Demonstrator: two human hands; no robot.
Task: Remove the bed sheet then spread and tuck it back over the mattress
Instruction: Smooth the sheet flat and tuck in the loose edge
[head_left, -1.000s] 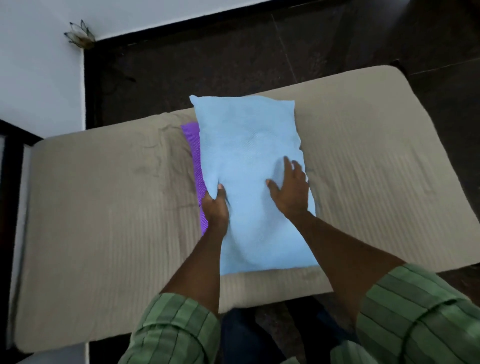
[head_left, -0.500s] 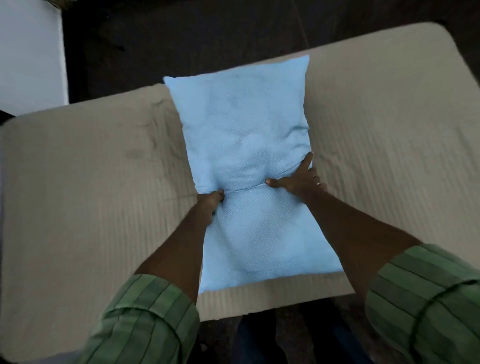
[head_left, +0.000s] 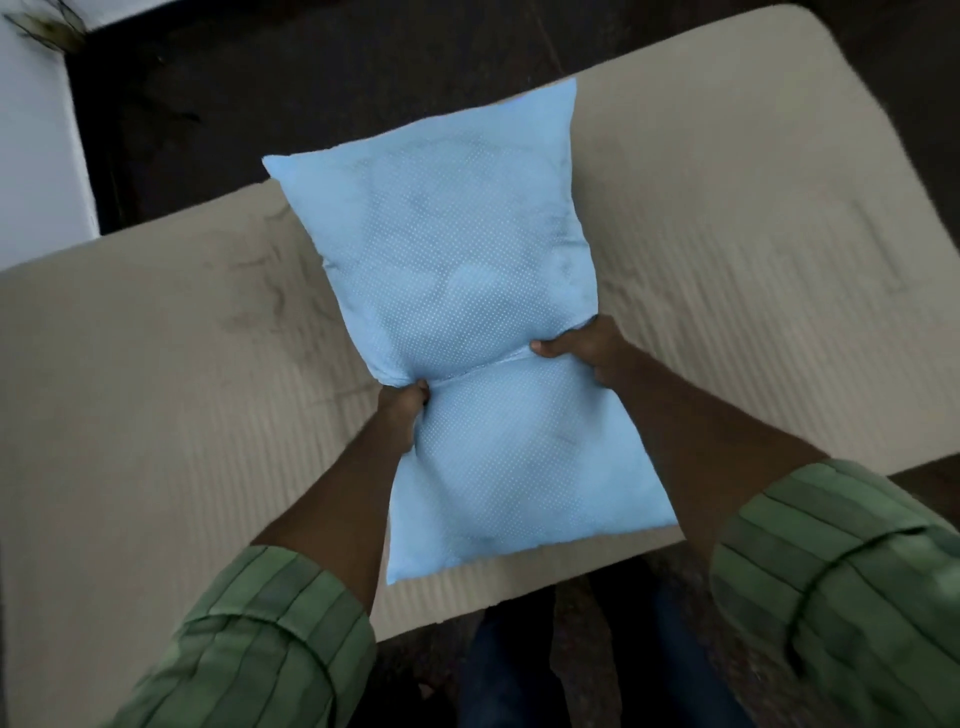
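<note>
A light blue pillow is held up over the mattress, pinched in at its middle. My left hand grips its left side and my right hand grips its right side, fingers curled into the cloth. Below lies the beige ribbed bed sheet, spread over the mattress from left to right with a few creases near the far edge. The purple thing seen before under the pillow is hidden.
Dark floor lies beyond the mattress, with a white wall at the far left. My legs in dark trousers stand at the mattress's near edge.
Both hands moved from lying on the pillow to gripping its sides at the middle. The pillow has risen off the mattress and tilted right; the purple item no longer shows.
</note>
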